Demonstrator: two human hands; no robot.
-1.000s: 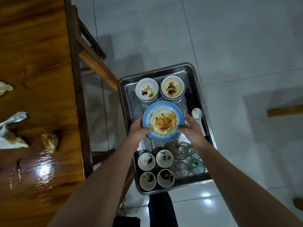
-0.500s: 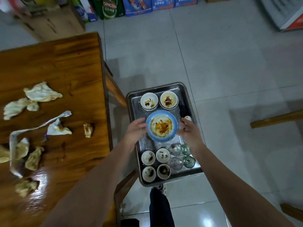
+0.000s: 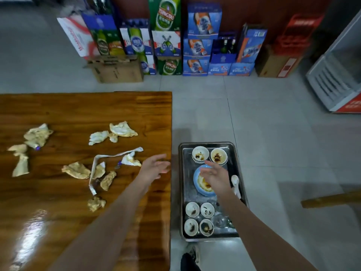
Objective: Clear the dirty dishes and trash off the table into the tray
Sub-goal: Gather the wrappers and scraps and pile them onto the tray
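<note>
A metal tray [image 3: 181, 184] stands to the right of the wooden table [image 3: 78, 110]. In it lies the blue plate [image 3: 198, 182] smeared with sauce, with several small dirty bowls [image 3: 200, 153] around it, a white spoon [image 3: 235, 181] and glasses. My right hand [image 3: 215, 176] hovers open over the plate and holds nothing. My left hand [image 3: 156, 167] is open above the table's right edge, fingers spread, empty. Several crumpled stained napkins [image 3: 123, 130] and a paper strip [image 3: 117, 155] lie on the table to its left.
Stacked beer cartons [image 3: 166, 40] and a cardboard box [image 3: 117, 70] line the far wall. A white cooler [image 3: 336, 81] stands at the right. A wooden bench edge [image 3: 330, 199] shows at the right. Grey tiled floor surrounds the tray.
Both hands have let go of the blue plate, which now lies in the tray. My left hand has moved left over the table edge. The view has tilted up.
</note>
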